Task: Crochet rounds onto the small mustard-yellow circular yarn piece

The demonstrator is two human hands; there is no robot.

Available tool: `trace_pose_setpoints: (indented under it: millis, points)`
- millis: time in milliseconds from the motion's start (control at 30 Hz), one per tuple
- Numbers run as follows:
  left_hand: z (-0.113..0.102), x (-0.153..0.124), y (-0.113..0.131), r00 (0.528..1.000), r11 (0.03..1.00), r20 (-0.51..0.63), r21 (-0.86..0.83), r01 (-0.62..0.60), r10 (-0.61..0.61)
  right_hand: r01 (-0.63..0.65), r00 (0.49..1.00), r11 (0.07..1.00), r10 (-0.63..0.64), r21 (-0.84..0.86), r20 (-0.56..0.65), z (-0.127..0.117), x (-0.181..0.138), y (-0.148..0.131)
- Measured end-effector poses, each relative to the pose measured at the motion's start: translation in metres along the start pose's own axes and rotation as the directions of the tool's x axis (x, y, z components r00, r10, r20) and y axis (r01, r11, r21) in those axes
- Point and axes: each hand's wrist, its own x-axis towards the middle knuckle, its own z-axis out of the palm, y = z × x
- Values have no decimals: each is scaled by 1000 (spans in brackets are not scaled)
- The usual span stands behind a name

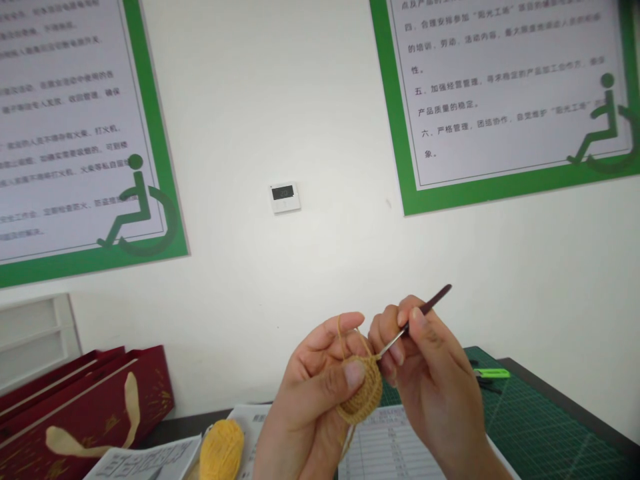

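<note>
My left hand (313,393) pinches a small round piece of yellow crochet work (363,393) between thumb and fingers, with a strand of yellow yarn looped over the index finger. My right hand (430,373) grips a crochet hook (417,320) with a dark handle and a metal tip; the tip touches the top edge of the crochet piece. Both hands are raised above the table, close together. A ball of yellow yarn (221,450) lies on the table below my left hand.
A green cutting mat (540,427) covers the table on the right, with a green-handled tool (490,375) on it. Printed papers (390,447) lie under my hands. Red gift bags (85,407) stand at left. Posters and a thermostat (285,197) hang on the wall.
</note>
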Motion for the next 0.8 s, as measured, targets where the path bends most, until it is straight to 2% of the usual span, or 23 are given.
trace_pose_setpoints:
  millis: [67,100,200,300,400,567,700,800]
  points:
    - [1,0,-3,994,989,-46,122,-89,95,-77,997,997,77,-6,22,0,1,-1]
    - [1,1,-4,988,972,-41,186,-140,150,-73,997,996,74,-42,27,0,1,0]
    - [1,3,-9,962,918,-47,315,-242,270,70,997,973,-63,-220,41,-3,0,5]
    - [1,5,-12,940,880,-78,385,-278,331,216,976,910,-208,-353,61,-7,-1,9]
    - [2,6,-11,928,862,-111,422,-280,355,225,972,900,-236,-372,16,-11,-1,10]
    - [4,4,-9,930,875,-137,408,-261,341,154,985,937,-169,-313,-21,-12,2,6]
    - [5,3,-8,928,872,-145,415,-258,344,221,975,906,-202,-360,91,-16,6,-2]
    - [5,3,-9,917,859,-158,435,-269,367,366,930,800,-297,-476,215,-20,6,-10]
